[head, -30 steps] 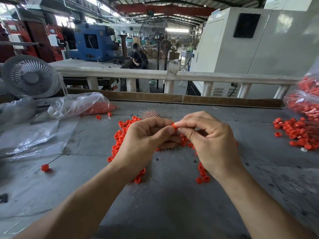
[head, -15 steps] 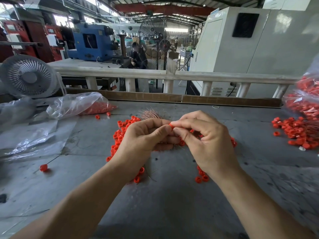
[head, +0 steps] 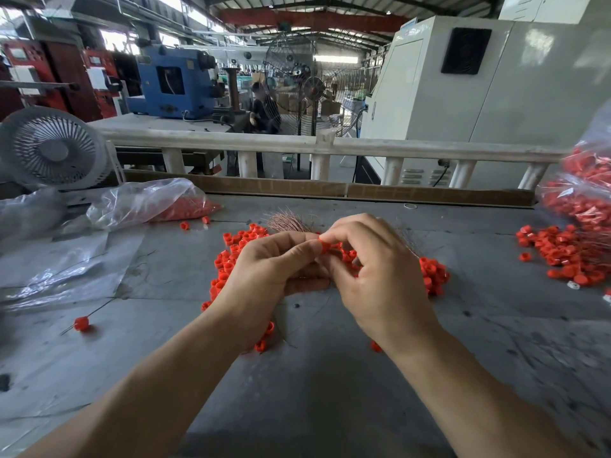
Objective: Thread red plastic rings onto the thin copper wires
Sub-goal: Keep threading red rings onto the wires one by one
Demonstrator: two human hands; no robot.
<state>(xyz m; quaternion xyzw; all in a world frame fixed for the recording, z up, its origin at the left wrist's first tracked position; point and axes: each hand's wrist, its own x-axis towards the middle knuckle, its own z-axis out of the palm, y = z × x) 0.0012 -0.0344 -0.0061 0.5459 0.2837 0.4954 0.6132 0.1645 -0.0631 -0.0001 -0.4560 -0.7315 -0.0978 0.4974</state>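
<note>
Together we are pinching one red ring [head: 324, 246] between left hand [head: 271, 276] and right hand [head: 373, 276], at twelve o'clock over the loose rings [head: 231, 252], probably steadying it for a wire.

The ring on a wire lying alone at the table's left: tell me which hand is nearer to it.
Left. The left hand is to the right of that ring on a wire; the right hand lies farther right, beyond the left.

Two bare forearms in shot, no sleeves reaching the wrists, no watch, no bands. The left hand [head: 271, 276] wears no glove and no ring; the right hand [head: 380, 279] is just as bare, nails short and unpainted.
</note>
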